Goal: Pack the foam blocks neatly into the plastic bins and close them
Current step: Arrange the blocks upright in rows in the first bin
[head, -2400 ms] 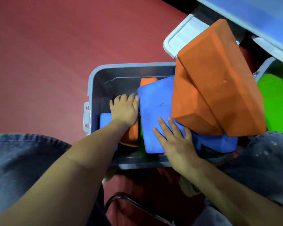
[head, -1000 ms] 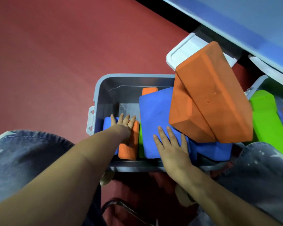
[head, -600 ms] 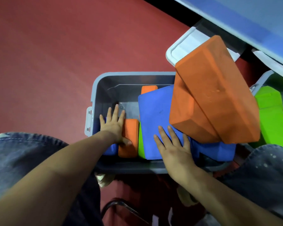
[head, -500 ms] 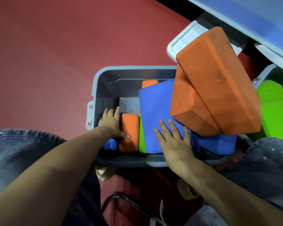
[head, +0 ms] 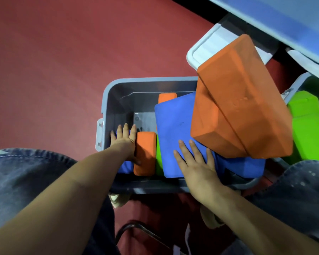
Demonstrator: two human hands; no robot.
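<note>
A grey plastic bin sits on the red floor between my knees. Inside it, my left hand lies flat with straight fingers on a small blue block, its thumb against a small orange block. A green block stands beside that. My right hand presses flat on a large blue block that leans in the bin. A big orange block lies tilted across the bin's right side. Another orange block shows at the back.
A white bin lid lies behind the bin. To the right stands a second bin holding a large green block. A blue-edged surface overhangs the top right. My jeans-clad knees flank the bin.
My left hand slid off the small orange block leftward onto the small blue block by the bin's left wall. My right hand stayed flat on the large blue block.
</note>
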